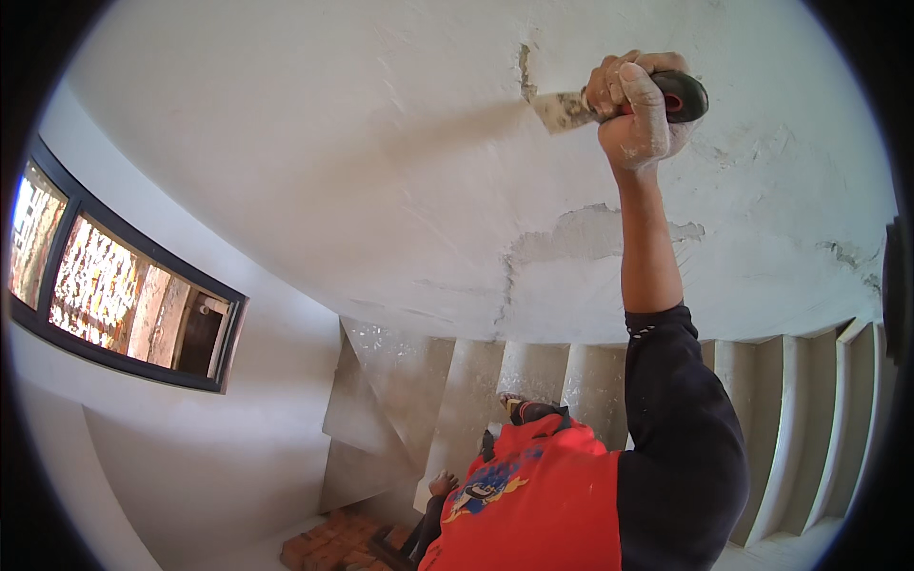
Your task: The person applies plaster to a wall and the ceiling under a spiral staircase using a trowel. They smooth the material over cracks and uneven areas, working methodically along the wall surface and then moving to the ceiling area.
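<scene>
My right hand [640, 114] is raised against the pale plastered wall [314, 190], its fingers wrapped round the black-and-red handle of a putty knife [565, 111]. The blade, smeared with plaster, points left, its edge at the lower end of a narrow chipped crack [526, 71]. White dust coats my fingers and thumb. Low at my left side hangs my left hand [443, 483], close to the red shirt [533, 495]; it is small in view, and how far its fingers are closed is unclear. Below the knife is a larger grey bare patch [581, 234] with a crack running down from it.
Dusty stairs [471, 381] run along the wall's foot, with winding steps at the left and a straight flight rising right. A dark-framed window [124, 285] is set in the left wall. Reddish bricks [333, 541] lie at the bottom. A dark object [895, 290] juts in at the right edge.
</scene>
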Action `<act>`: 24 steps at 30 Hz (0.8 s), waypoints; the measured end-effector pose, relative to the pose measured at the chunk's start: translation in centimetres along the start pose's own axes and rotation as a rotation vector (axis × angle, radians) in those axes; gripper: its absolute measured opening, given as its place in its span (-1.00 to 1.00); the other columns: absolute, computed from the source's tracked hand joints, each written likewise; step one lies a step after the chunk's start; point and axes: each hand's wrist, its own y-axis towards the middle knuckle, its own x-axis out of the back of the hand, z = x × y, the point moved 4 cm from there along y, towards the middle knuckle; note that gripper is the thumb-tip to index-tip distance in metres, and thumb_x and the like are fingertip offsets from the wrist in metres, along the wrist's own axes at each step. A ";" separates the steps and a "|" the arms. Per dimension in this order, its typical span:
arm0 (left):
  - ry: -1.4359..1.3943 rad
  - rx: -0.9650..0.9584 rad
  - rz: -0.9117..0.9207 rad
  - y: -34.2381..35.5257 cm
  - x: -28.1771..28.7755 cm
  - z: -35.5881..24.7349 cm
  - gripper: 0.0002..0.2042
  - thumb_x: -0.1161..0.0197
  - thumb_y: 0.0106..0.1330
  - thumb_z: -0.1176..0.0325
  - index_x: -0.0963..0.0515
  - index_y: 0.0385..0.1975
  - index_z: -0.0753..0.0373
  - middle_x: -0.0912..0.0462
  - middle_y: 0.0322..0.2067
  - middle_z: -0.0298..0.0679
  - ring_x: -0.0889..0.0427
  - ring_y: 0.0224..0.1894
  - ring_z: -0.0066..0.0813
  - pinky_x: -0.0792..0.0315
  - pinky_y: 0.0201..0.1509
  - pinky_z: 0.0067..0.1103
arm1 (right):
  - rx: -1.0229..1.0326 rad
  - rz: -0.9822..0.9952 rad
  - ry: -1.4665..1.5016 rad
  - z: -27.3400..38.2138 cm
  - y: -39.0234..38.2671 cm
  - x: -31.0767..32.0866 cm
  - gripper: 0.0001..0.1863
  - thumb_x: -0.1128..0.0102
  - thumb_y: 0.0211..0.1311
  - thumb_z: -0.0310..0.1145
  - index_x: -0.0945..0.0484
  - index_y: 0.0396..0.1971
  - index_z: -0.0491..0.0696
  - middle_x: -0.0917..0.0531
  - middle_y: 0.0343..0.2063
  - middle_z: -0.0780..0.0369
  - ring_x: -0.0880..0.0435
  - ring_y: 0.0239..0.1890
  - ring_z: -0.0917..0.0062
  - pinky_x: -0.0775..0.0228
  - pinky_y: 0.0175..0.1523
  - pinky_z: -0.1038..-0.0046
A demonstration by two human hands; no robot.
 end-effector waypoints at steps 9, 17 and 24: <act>0.415 -0.135 0.020 6.1 -0.9 -5.8 -0.72 0.04 0.25 0.07 -0.33 -0.14 0.04 -0.44 -0.28 -0.11 -0.44 -0.20 -0.09 -0.37 -0.24 -0.33 | -0.089 -0.098 0.141 0.4 -4.1 -1.0 -0.90 -0.04 0.09 -0.62 -0.35 -0.48 -0.10 -0.41 -0.63 0.26 -0.34 -0.61 0.62 -0.14 -0.55 0.56; 0.587 -0.198 0.014 11.3 -4.2 -14.1 -0.72 0.04 0.25 0.07 -0.33 -0.14 0.03 -0.44 -0.28 -0.11 -0.45 -0.18 -0.07 -0.38 -0.23 -0.31 | -0.054 -0.075 -0.042 0.6 -4.0 1.2 -0.85 -0.06 0.19 -0.41 -0.26 -0.45 0.03 -0.30 -0.68 0.33 -0.23 -0.68 0.67 -0.12 -0.58 0.58; 0.713 -0.200 -0.033 8.1 -1.6 -10.1 -0.72 0.03 0.24 0.06 -0.33 -0.14 0.02 -0.44 -0.28 -0.11 -0.45 -0.17 -0.06 -0.38 -0.22 -0.29 | 0.076 -0.125 0.202 1.3 -3.9 1.0 -0.85 -0.13 0.16 -0.46 -0.31 -0.46 -0.07 -0.40 -0.65 0.25 -0.31 -0.70 0.63 -0.16 -0.60 0.56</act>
